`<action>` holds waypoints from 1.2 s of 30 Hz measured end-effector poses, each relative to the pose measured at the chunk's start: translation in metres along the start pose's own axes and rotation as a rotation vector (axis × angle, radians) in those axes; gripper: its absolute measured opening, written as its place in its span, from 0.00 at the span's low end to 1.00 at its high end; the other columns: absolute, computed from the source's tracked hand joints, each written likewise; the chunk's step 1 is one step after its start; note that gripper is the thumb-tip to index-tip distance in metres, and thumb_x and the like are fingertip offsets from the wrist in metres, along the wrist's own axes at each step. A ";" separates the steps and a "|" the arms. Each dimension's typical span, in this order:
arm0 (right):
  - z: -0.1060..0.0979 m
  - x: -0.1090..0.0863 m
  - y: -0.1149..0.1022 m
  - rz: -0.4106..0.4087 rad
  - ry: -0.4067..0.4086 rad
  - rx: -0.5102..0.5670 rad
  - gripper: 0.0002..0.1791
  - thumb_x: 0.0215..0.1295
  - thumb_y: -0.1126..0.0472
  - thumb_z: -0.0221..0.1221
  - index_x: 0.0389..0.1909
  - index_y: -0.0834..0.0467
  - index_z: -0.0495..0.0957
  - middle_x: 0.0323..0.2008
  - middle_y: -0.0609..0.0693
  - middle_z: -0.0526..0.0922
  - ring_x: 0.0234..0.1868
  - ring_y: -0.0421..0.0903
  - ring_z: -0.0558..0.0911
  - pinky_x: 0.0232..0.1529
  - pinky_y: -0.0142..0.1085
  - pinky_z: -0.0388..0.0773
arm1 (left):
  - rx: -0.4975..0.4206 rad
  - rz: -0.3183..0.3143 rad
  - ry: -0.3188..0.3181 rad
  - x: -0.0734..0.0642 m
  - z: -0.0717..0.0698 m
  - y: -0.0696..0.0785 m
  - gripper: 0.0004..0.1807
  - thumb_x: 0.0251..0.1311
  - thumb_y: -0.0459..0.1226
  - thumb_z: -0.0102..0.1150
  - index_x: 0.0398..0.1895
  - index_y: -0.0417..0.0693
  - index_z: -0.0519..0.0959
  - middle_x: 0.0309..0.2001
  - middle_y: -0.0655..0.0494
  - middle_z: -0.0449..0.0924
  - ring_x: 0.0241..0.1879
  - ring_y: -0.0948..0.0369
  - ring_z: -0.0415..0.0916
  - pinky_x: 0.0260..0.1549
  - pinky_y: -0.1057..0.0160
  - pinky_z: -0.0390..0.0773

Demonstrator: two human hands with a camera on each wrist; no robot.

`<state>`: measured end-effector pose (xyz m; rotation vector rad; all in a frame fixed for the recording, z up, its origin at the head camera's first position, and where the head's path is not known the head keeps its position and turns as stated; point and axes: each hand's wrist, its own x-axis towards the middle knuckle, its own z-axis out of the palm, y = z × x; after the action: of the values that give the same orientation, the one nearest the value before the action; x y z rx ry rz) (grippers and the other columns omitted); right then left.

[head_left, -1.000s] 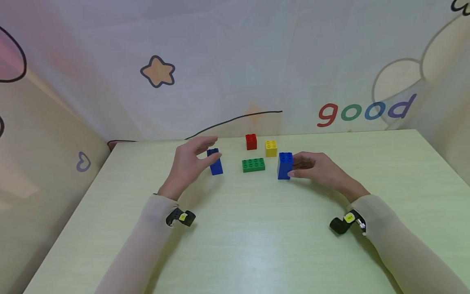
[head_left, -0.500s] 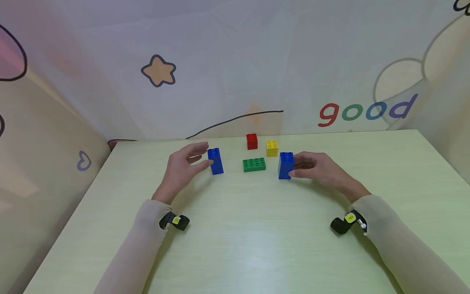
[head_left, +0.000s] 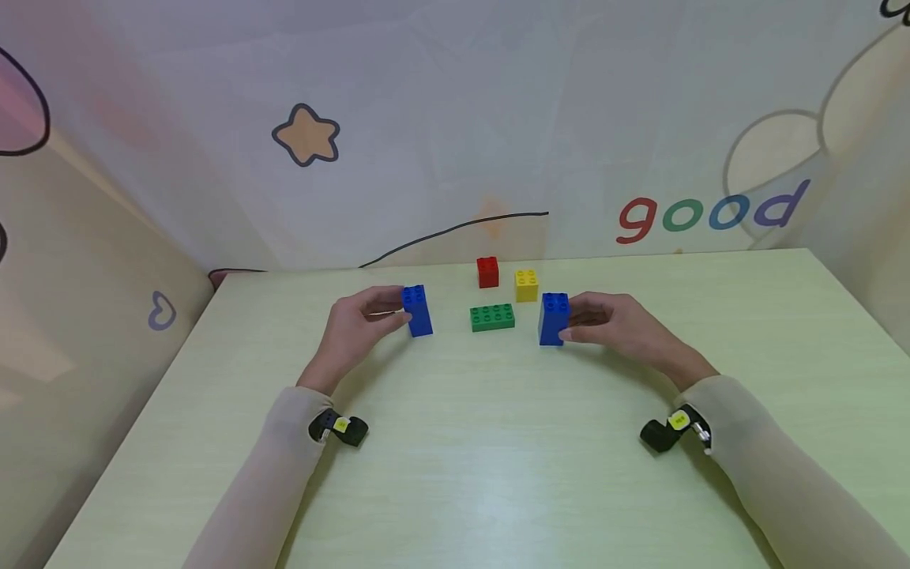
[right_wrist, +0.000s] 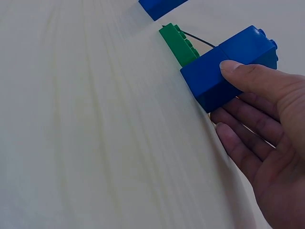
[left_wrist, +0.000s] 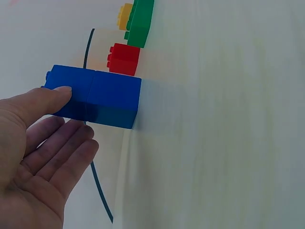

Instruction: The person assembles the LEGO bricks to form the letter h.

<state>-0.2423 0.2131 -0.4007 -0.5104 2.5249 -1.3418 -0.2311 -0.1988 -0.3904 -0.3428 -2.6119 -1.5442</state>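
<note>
Two upright stacks of blue toy bricks stand on the table, each with a seam between two bricks. My left hand pinches the left blue stack near its top, thumb on the near side and fingers behind. My right hand grips the right blue stack in the same way, its thumb pressed on the side. Between the stacks lies a green brick, studs up. Behind it are a red brick and a yellow brick, both apart from the hands.
The pale table reaches back to a printed cloth backdrop, which stands close behind the red brick. Dark cameras are strapped to the left wrist and right wrist.
My left hand has drawn back left from over the left blue stack, come lower, and its fingers have closed on it. The right hand keeps its hold; the bricks stay put.
</note>
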 end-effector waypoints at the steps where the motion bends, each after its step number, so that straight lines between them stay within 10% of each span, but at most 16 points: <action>1: 0.000 0.000 0.000 0.000 0.001 -0.002 0.28 0.73 0.56 0.70 0.69 0.62 0.77 0.61 0.59 0.84 0.62 0.57 0.82 0.66 0.55 0.78 | -0.001 -0.001 0.000 0.000 0.000 0.000 0.23 0.68 0.33 0.72 0.65 0.39 0.82 0.56 0.43 0.87 0.56 0.48 0.86 0.55 0.54 0.85; 36: -0.001 0.001 0.000 0.001 -0.008 -0.003 0.28 0.72 0.55 0.70 0.68 0.61 0.77 0.61 0.59 0.83 0.63 0.58 0.81 0.67 0.55 0.77 | -0.015 0.003 -0.109 -0.007 0.017 0.011 0.21 0.67 0.33 0.72 0.62 0.41 0.83 0.55 0.47 0.87 0.53 0.52 0.86 0.54 0.56 0.85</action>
<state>-0.2438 0.2129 -0.4002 -0.5146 2.5211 -1.3328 -0.2214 -0.1797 -0.3902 -0.4450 -2.6804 -1.5882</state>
